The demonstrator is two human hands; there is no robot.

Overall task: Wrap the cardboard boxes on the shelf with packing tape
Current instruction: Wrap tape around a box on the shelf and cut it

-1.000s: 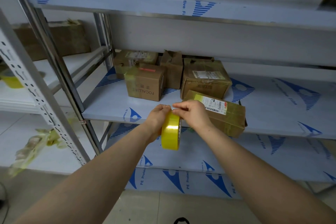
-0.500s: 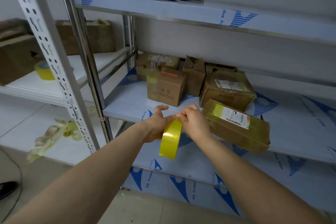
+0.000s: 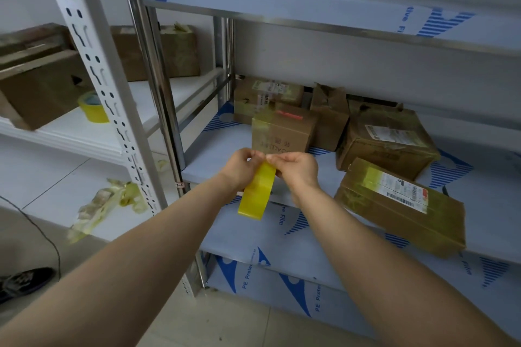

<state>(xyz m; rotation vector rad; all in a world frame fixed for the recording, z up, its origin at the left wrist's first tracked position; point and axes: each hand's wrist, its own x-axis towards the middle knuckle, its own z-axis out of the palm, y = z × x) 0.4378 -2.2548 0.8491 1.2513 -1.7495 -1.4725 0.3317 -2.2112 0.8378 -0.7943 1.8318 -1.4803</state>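
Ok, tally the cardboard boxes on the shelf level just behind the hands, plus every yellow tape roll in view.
Cardboard boxes: 5
Tape rolls: 2
Total: 7

Glossy yellow plastic tape roll [image 3: 257, 194]; matt brown cardboard boxes [image 3: 282, 131], seemingly tape-shiny; polished metal post [image 3: 158, 87]; film-covered shelf [image 3: 214, 155].
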